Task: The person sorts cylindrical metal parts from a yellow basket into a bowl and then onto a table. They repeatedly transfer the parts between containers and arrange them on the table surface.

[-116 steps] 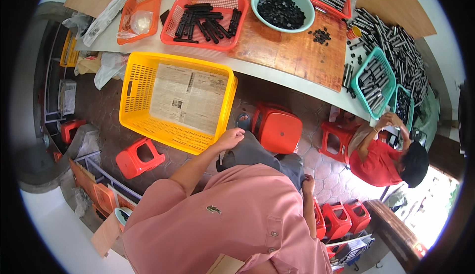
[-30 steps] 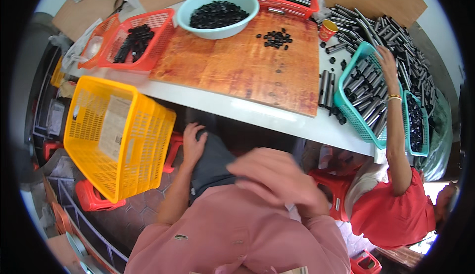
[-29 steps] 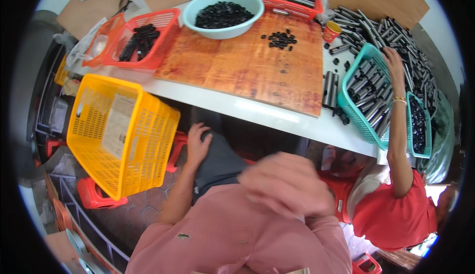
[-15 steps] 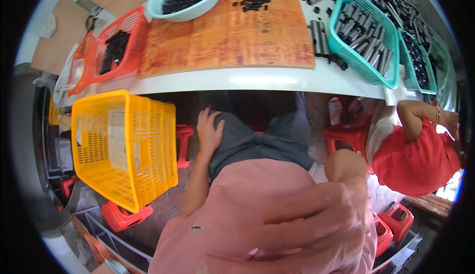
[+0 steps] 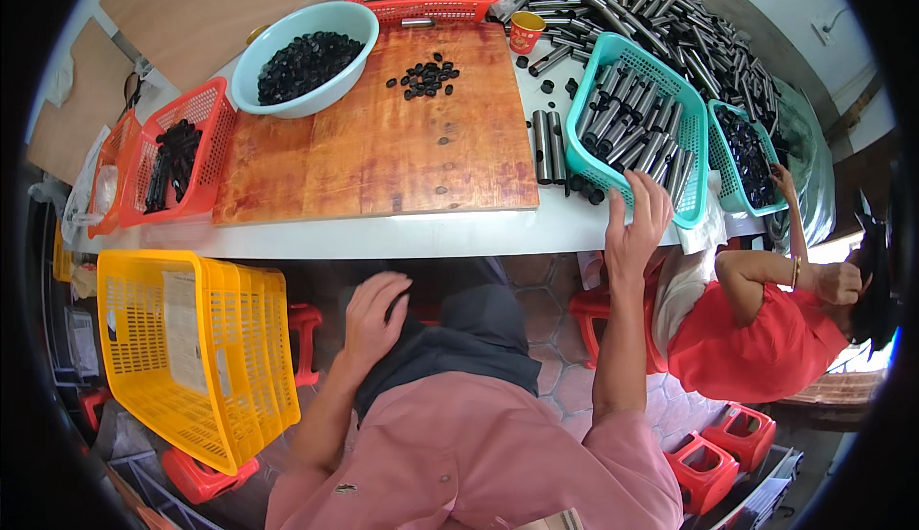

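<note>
Head view: I'm seeing the right hand (image 5: 639,219) reaching up to the table edge (image 5: 383,238), fingers spread open, gripping nothing, touching the near rim of the teal basket (image 5: 586,118). That basket is sitting on the table's right part, full of dark tubes (image 5: 632,133) (two more tubes lying just beside it on the left). Left hand (image 5: 375,315) is resting open on the knee under the table, holding nothing. Yellow crate (image 5: 206,358) is standing on the floor to its left. Wooden board (image 5: 383,137) is lying mid-table with a small pile of black caps (image 5: 426,75); bowl (image 5: 304,56) of caps is sitting at its far left corner. A person in red (image 5: 766,338) is sitting at right.
</note>
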Tool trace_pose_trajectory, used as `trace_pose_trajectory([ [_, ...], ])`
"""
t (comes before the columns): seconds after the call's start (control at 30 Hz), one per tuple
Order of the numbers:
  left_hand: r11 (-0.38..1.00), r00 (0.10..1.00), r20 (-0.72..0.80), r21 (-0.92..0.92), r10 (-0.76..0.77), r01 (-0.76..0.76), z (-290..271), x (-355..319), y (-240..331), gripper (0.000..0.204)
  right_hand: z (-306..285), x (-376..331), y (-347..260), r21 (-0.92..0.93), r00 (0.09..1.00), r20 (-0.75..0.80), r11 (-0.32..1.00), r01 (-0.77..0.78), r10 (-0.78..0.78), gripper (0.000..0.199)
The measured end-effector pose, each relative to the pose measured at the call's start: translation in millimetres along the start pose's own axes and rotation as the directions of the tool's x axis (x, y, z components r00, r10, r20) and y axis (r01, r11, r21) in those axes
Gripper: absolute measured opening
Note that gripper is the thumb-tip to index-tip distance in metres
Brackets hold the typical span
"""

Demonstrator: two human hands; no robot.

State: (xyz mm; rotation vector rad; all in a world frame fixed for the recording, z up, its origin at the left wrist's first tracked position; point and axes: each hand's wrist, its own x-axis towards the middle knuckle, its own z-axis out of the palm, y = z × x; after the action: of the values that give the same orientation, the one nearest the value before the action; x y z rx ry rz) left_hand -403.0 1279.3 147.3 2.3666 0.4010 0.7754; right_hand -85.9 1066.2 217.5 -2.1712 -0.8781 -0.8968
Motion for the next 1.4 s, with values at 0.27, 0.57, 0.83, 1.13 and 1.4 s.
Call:
trace_pose_trajectory([
  [0.27, 0.948, 0.919, 0.238, -0.127, 0.314, -0.291, 84.6, 215.3, 39.3, 0.057, 34.3, 4.0, 29.7, -0.150, 1.000, 0.022, 0.989, -0.009, 0.013, 0.011],
  [0.57, 0.927, 0.565, 0.763, -0.116, 0.313, -0.357, 184.5, 346.1, 2.1, 0.055, 29.7, 6.6, 33.2, -0.079, 0.998, 0.061, 0.997, 0.000, 0.005, 0.015],
  [0.83, 0.654, 0.447, 0.771, 0.054, 0.453, -0.755, 184.9, 358.5, 16.7, 0.029, 25.7, 8.1, 31.6, -0.096, 0.994, 0.103, 0.995, -0.028, 0.038, 0.015],
  [1.13, 0.475, 0.327, 0.752, 0.020, 0.573, -0.880, 174.2, 352.0, 13.9, 0.012, 24.9, 7.5, 30.4, -0.088, 0.993, 0.109, 0.995, -0.039, 0.048, 0.015],
  [1.4, 0.594, 0.479, 0.714, 0.110, 0.510, -0.797, 106.5, 348.9, 3.4, 0.009, 15.8, 12.0, 17.2, 0.022, 0.997, 0.034, 0.998, -0.063, 0.062, 0.030],
])
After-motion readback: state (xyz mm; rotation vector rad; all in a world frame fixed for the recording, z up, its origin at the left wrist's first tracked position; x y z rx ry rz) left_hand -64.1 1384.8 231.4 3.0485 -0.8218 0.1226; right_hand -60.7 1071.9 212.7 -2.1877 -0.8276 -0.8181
